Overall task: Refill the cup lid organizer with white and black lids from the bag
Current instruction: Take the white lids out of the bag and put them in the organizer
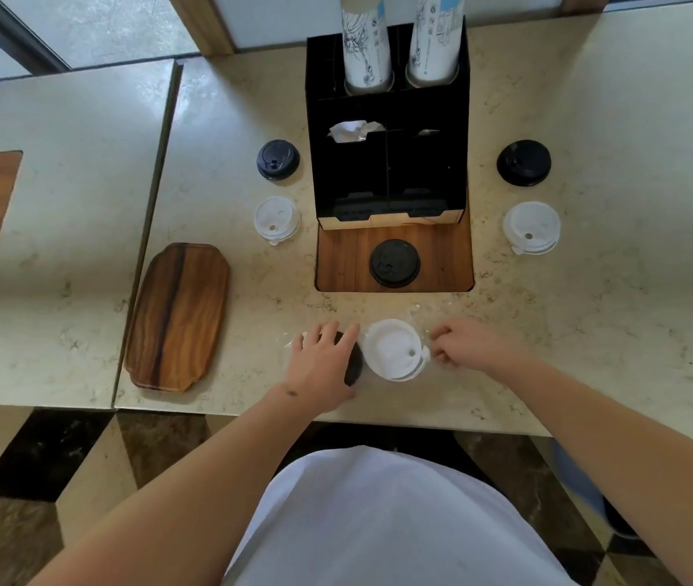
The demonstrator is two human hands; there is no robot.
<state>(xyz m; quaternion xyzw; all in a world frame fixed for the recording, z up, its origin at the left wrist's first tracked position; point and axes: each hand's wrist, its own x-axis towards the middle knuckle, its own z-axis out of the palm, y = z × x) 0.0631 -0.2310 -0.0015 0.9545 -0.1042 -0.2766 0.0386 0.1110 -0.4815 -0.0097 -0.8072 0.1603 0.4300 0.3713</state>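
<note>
Fingers of our left hand lie spread flat over a black lid, hiding most of it; only its right edge shows. Our right hand has its fingers curled and pinching the clear bag, whose outline is hard to make out against the counter. Whether the black lid sits inside the bag we cannot tell.

We see the black organizer standing at the back of the counter, its front compartments dark and their contents unreadable. Two tall cup stacks rise from its rear slots, cut off by the top edge, and crumpled white paper sits in a middle compartment. A wooden tray lies on the left, long axis running away from us.

Under the plastic, a white lid lies top up beside the black one, its sip hole toward the right. Loose lids lie dome-up on the counter: black and white left of the organizer, black and white right of it, and one black lid on the wooden inset in front.
</note>
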